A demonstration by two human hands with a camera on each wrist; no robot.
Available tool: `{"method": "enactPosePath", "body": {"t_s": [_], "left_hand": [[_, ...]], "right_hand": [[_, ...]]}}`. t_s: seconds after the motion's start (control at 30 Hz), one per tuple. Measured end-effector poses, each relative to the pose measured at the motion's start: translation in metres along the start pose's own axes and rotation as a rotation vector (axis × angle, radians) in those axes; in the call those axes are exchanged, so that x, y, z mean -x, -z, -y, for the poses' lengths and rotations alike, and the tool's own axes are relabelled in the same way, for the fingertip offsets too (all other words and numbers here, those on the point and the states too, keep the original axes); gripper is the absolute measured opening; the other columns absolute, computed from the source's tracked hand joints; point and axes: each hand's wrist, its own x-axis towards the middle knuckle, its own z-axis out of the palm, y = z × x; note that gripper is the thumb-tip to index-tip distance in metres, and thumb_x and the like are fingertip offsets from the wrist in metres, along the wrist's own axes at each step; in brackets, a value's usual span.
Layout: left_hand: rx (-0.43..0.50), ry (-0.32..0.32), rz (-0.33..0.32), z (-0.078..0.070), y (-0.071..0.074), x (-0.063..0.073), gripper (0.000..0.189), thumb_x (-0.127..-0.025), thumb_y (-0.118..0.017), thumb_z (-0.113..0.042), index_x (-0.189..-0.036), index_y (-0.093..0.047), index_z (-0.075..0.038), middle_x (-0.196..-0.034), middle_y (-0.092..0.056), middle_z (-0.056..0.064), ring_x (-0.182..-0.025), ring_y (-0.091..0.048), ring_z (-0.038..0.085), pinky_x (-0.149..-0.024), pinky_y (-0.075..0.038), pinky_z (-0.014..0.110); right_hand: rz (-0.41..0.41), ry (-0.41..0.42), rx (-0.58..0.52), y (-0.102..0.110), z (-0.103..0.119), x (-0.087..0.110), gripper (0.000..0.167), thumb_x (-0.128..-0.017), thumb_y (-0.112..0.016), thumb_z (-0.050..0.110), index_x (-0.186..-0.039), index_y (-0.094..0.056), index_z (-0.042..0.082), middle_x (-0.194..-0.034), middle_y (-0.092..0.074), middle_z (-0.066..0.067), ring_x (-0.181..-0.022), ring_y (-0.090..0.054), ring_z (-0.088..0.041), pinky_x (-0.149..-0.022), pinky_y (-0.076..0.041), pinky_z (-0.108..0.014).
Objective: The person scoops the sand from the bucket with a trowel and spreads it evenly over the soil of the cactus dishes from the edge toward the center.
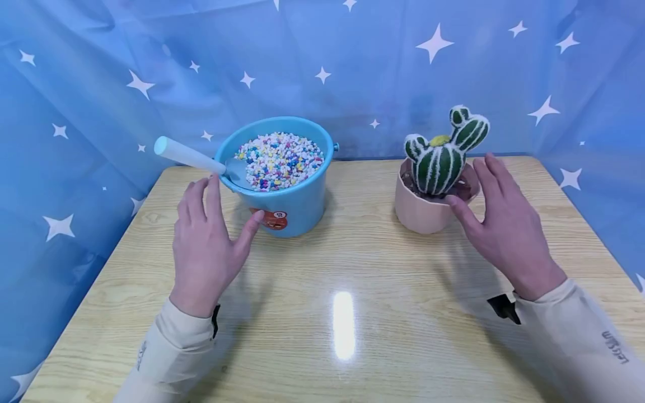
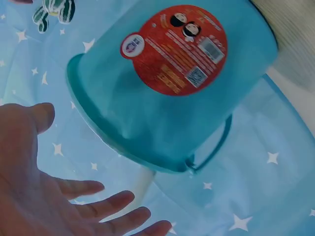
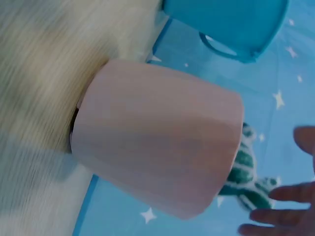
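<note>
A blue bucket (image 1: 302, 204) full of small multicoloured pebbles (image 1: 287, 159) stands at the back left of the table. A small shovel with a pale handle (image 1: 188, 155) leans on its rim, its blade on the pebbles. My left hand (image 1: 206, 240) is in front of the bucket, fingers spread and holding nothing; its palm shows in the left wrist view. At the right, a pink pot (image 1: 420, 212) holds a green cactus (image 1: 438, 168) with white ridges. My right hand (image 1: 504, 224) is spread beside the pot's right side; in the right wrist view its fingers (image 3: 290, 191) appear apart from the pot.
A wooden table (image 1: 312, 268) carries both containers, with a bright light reflection in its middle. Behind and at the sides hangs a blue cloth (image 1: 373, 67) with white stars. The bucket's carrying handle (image 2: 216, 147) hangs at its side.
</note>
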Motion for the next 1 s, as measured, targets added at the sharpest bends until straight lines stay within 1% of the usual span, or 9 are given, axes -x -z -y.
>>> {"method": "enactPosePath", "body": {"t_s": [0.07, 0.17, 0.27, 0.33, 0.43, 0.53, 0.63, 0.77, 1.0], "left_hand": [[0.013, 0.018, -0.01, 0.004, 0.001, 0.0, 0.088, -0.093, -0.052, -0.06, -0.146, -0.033, 0.007, -0.137, -0.041, 0.03, -0.126, -0.041, 0.048, -0.086, -0.048, 0.068], [0.034, 0.068, 0.012, 0.01, 0.002, -0.003, 0.088, -0.093, -0.057, -0.055, -0.145, -0.031, 0.011, -0.136, -0.041, 0.033, -0.124, -0.041, 0.048, -0.09, -0.047, 0.067], [0.066, 0.139, 0.048, 0.017, 0.003, -0.007, 0.088, -0.093, -0.062, -0.05, -0.146, -0.029, 0.012, -0.138, -0.04, 0.034, -0.125, -0.041, 0.048, -0.092, -0.045, 0.067], [0.088, 0.179, 0.07, 0.021, 0.002, -0.01, 0.088, -0.093, -0.063, -0.049, -0.146, -0.029, 0.013, -0.138, -0.039, 0.034, -0.125, -0.04, 0.048, -0.092, -0.045, 0.068], [0.14, 0.23, 0.097, 0.029, 0.0, -0.015, 0.086, -0.094, -0.062, -0.049, -0.146, -0.03, 0.012, -0.136, -0.041, 0.032, -0.122, -0.042, 0.047, -0.089, -0.046, 0.068], [0.192, 0.27, 0.109, 0.036, -0.001, -0.022, 0.083, -0.095, -0.06, -0.05, -0.146, -0.032, 0.01, -0.133, -0.045, 0.03, -0.118, -0.046, 0.045, -0.089, -0.046, 0.066], [0.23, 0.304, 0.1, 0.042, -0.002, -0.029, 0.081, -0.095, -0.059, -0.051, -0.146, -0.035, 0.008, -0.129, -0.05, 0.027, -0.115, -0.048, 0.043, -0.089, -0.046, 0.063], [0.274, 0.323, 0.063, 0.047, -0.003, -0.035, 0.074, -0.095, -0.061, -0.047, -0.144, -0.04, 0.004, -0.12, -0.053, 0.023, -0.111, -0.05, 0.038, -0.087, -0.045, 0.057], [0.341, 0.341, 0.016, 0.049, -0.002, -0.045, 0.06, -0.094, -0.062, -0.046, -0.123, -0.053, 0.006, -0.107, -0.054, 0.02, -0.105, -0.051, 0.033, -0.085, -0.044, 0.051]], "right_hand": [[-0.116, 0.068, -0.01, -0.005, 0.006, 0.0, 0.061, -0.098, -0.059, 0.038, -0.142, -0.047, -0.003, -0.149, -0.04, -0.021, -0.136, -0.038, -0.04, -0.098, -0.039, -0.066], [-0.274, 0.17, -0.066, -0.016, 0.019, -0.004, 0.063, -0.098, -0.054, 0.048, -0.13, -0.056, -0.007, -0.138, -0.051, -0.021, -0.128, -0.046, -0.04, -0.103, -0.042, -0.056], [-0.306, 0.239, -0.128, -0.025, 0.035, -0.012, 0.067, -0.099, -0.051, 0.051, -0.128, -0.057, -0.008, -0.134, -0.054, -0.023, -0.127, -0.048, -0.039, -0.108, -0.041, -0.048], [-0.265, 0.245, -0.173, -0.031, 0.046, -0.019, 0.059, -0.098, -0.057, 0.044, -0.129, -0.057, -0.006, -0.133, -0.054, -0.021, -0.126, -0.049, -0.037, -0.107, -0.041, -0.046], [-0.139, 0.204, -0.265, -0.039, 0.06, -0.032, 0.049, -0.098, -0.063, 0.029, -0.134, -0.055, -0.003, -0.132, -0.055, -0.019, -0.12, -0.054, -0.034, -0.1, -0.046, -0.048], [-0.009, 0.109, -0.423, -0.052, 0.073, -0.048, 0.043, -0.099, -0.062, 0.024, -0.134, -0.055, 0.001, -0.13, -0.056, -0.015, -0.116, -0.057, -0.029, -0.097, -0.05, -0.043], [0.067, 0.003, -0.574, -0.068, 0.083, -0.065, 0.041, -0.1, -0.06, 0.028, -0.133, -0.057, 0.004, -0.13, -0.058, -0.011, -0.118, -0.058, -0.023, -0.098, -0.051, -0.037], [0.095, -0.104, -0.661, -0.089, 0.092, -0.085, 0.042, -0.1, -0.06, 0.029, -0.133, -0.058, 0.004, -0.13, -0.059, -0.009, -0.12, -0.056, -0.02, -0.099, -0.049, -0.035], [0.128, -0.167, -0.715, -0.101, 0.104, -0.104, 0.046, -0.099, -0.06, 0.032, -0.136, -0.054, 0.006, -0.133, -0.056, -0.007, -0.118, -0.055, -0.018, -0.098, -0.049, -0.031]]}}
